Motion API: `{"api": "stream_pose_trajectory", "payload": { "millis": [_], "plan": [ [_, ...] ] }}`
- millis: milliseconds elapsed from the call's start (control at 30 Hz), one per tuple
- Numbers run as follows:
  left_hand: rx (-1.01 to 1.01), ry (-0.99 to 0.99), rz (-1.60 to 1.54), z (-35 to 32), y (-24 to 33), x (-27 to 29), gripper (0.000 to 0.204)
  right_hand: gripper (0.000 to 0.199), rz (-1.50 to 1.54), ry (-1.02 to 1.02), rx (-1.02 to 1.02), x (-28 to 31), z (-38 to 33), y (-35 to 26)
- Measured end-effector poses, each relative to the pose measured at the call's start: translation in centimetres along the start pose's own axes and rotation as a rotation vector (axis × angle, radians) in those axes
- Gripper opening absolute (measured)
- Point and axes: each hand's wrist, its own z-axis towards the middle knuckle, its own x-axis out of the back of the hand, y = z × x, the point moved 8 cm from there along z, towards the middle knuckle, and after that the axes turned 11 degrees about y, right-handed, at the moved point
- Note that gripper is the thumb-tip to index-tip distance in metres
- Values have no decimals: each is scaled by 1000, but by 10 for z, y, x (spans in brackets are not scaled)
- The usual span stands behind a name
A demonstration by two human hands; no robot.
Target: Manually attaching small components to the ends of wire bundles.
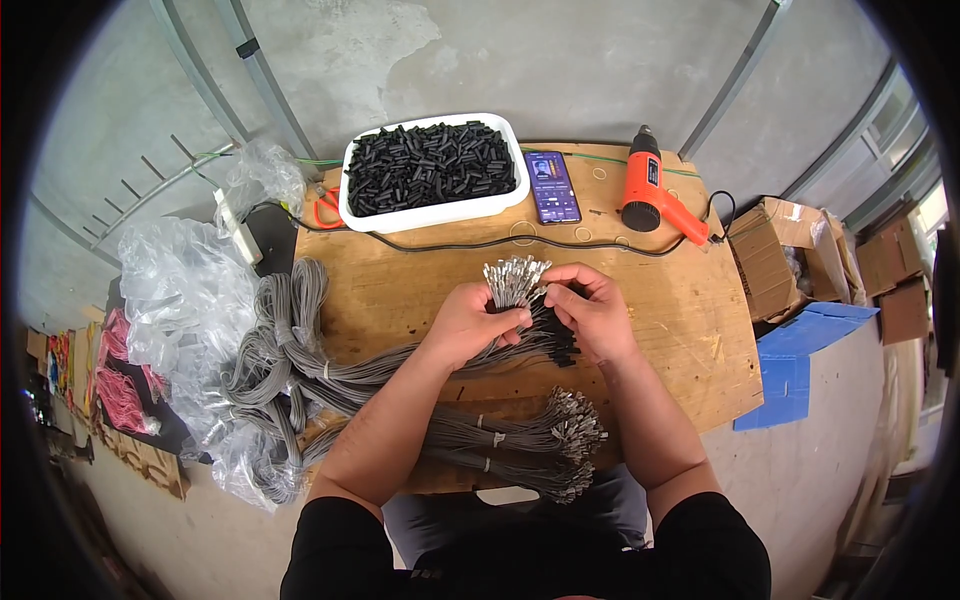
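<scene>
- Workpiece: bundle of thin grey wires with silver metal terminals (515, 283), at the centre of the frame, terminals fanned upward above the brown wooden desk (690, 340).
- Left hand (466, 325): wrapped around the bundle just below the terminals. Apply firm, even pressure; avoid bending the metal ends.
- Right hand (592, 308): thumb and forefinger meet at the bundle's right edge; whether they pinch a terminal cannot be told. Handle terminals singly to prevent snagging.
- Cluster of slim black ends (563, 346), right of centre: keep separate from the silver terminals.
- Tied grey wire bundles with silver tips (575, 428), lower centre: keep clear of both forearms.
- White plastic tray (440, 216) of short black tubes (430, 165), upper centre: keep level.
- Orange-red heat gun (642, 185), upper right: keep its nozzle directed away from the hands.
</scene>
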Motion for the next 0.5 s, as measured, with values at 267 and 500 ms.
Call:
{"api": "stream_pose_trajectory", "payload": {
  "millis": [267,500],
  "plan": [
    [6,4,-22,1,-1,1,12,11,-53,-32,25,1,0,0],
    [-1,38,-131,3,-5,5,13,10,-43,-50,17,-2,-1,1]
  ]
}}
